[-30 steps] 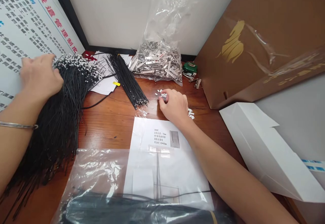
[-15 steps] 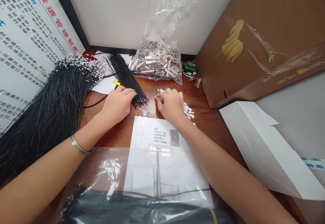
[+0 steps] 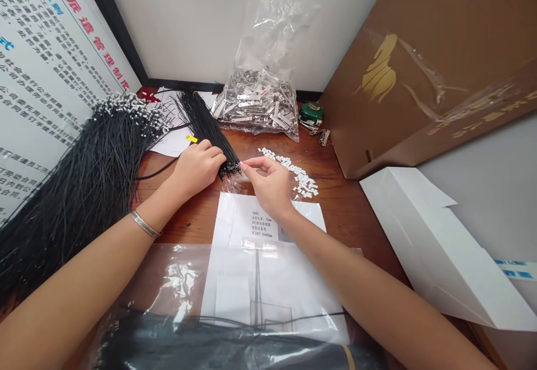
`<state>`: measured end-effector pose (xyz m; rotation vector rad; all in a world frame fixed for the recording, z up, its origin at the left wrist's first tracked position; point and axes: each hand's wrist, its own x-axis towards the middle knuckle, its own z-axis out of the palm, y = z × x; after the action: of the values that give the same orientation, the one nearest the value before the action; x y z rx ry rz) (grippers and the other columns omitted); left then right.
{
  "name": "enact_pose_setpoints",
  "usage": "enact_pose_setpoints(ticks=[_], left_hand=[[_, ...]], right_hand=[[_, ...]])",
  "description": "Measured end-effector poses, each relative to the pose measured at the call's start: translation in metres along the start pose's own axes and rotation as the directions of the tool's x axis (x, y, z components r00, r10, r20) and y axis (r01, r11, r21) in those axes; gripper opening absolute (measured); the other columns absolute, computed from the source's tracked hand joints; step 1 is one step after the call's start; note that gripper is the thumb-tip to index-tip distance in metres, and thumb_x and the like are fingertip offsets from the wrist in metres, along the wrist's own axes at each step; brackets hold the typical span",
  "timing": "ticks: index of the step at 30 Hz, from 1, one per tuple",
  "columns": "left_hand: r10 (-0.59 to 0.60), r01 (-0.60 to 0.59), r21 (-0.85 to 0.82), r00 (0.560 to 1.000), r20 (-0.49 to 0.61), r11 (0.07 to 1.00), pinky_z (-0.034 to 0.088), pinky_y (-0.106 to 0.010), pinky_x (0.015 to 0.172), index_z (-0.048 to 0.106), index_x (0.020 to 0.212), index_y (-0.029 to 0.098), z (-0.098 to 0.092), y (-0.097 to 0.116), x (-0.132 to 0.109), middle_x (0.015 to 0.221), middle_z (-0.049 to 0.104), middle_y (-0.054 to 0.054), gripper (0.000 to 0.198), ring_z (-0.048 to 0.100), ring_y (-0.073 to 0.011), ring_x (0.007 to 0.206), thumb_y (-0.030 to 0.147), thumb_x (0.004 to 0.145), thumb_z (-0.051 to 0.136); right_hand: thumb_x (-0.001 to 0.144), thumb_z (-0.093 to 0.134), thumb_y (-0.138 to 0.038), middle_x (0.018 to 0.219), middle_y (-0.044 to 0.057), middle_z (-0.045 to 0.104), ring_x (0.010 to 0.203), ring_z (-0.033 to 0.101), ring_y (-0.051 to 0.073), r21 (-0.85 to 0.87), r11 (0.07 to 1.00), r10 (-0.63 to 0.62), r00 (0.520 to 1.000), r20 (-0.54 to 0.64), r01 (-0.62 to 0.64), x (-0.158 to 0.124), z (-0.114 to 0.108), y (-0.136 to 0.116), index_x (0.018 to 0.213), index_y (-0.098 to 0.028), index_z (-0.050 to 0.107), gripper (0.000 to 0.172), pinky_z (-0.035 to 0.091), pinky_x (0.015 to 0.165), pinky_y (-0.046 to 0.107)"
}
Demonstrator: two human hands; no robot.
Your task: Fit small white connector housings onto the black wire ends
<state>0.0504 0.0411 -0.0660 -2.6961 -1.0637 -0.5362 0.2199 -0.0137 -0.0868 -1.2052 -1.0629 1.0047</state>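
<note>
My left hand (image 3: pixel 198 165), fingers curled, rests on the lower left side of a bundle of thin black wires (image 3: pixel 207 126) and is closed around part of it. The thumb and index finger of my right hand (image 3: pixel 268 182) are pinched at the bundle's lower end, among the bare tips. What they pinch is too small to make out. Many small white pieces (image 3: pixel 305 182) lie scattered on the brown table just behind and right of my right hand. A yellow tag (image 3: pixel 191 139) sits above my left hand.
On the left is a large pile of black wires with white ends (image 3: pixel 113 151). A clear bag of metal parts (image 3: pixel 255 104), a green tape measure (image 3: pixel 311 113) and a brown box (image 3: pixel 403 79) are behind. Printed paper (image 3: pixel 235 219) and a wire-filled plastic bag (image 3: pixel 235 347) lie in front.
My right hand has moved left from the white pieces to the tips of the wire bundle, uncovering more of the pieces. My left hand has stayed at the bundle.
</note>
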Motion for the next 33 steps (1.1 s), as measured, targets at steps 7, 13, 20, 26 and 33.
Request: enact_pose_setpoints(ticks=[7,13,20,26,33], left_hand=[[0.056,-0.06,0.161,0.998,0.029,0.985,0.04,-0.035,0.062,0.069,0.08,0.018,-0.006,-0.003,0.0,0.082,0.069,-0.01,0.029,0.054,-0.024,0.076,0.016,0.092,0.043],[0.036,-0.035,0.204,0.999,-0.001,0.978,0.039,-0.034,0.059,0.067,0.08,0.019,-0.006,-0.006,-0.005,0.081,0.069,-0.009,0.028,0.056,-0.0236,0.078,0.02,0.093,0.043],[-0.025,0.028,0.2,1.0,-0.016,0.98,0.039,-0.033,0.056,0.068,0.081,0.018,-0.006,-0.004,-0.006,0.083,0.072,-0.009,0.031,0.06,-0.0226,0.076,0.023,0.095,0.041],[-0.054,0.062,0.064,0.991,-0.123,0.996,0.047,-0.033,0.066,0.072,0.092,0.019,-0.01,0.005,-0.016,0.096,0.075,-0.008,0.029,0.065,-0.0222,0.08,0.023,0.095,0.043],[-0.043,-0.01,-0.236,0.975,-0.22,0.972,0.05,-0.032,0.073,0.074,0.091,0.023,-0.033,0.046,-0.025,0.092,0.077,-0.005,0.021,0.068,-0.0201,0.08,0.02,0.089,0.053]], right_hand=[[0.081,0.06,-0.028,0.101,0.007,0.067,0.083,0.064,0.015,-0.007,0.998,-0.057,0.998,0.029,0.057,0.003,-0.001,0.009,0.099,-0.017,0.069,0.023,0.054,0.076,0.031],[0.081,0.062,-0.03,0.09,0.005,0.069,0.078,0.065,0.016,-0.008,0.999,-0.045,0.997,0.061,0.046,0.002,0.0,0.009,0.091,-0.017,0.067,0.017,0.054,0.077,0.033],[0.071,0.072,-0.034,0.078,0.003,0.07,0.066,0.063,0.014,0.079,0.995,0.048,0.997,0.064,-0.053,0.001,0.003,0.006,0.081,-0.018,0.063,0.021,0.051,0.053,0.026],[0.074,0.067,-0.03,0.079,0.003,0.068,0.059,0.057,0.011,0.075,0.997,0.003,0.997,0.078,-0.009,0.0,0.002,0.004,0.082,-0.018,0.062,0.015,0.043,0.049,0.024],[0.079,0.056,-0.02,0.078,-0.002,0.063,0.047,0.04,0.008,-0.056,0.981,-0.166,0.95,0.265,0.187,-0.007,0.0,0.003,0.117,-0.021,0.061,0.038,0.034,0.046,0.025]])
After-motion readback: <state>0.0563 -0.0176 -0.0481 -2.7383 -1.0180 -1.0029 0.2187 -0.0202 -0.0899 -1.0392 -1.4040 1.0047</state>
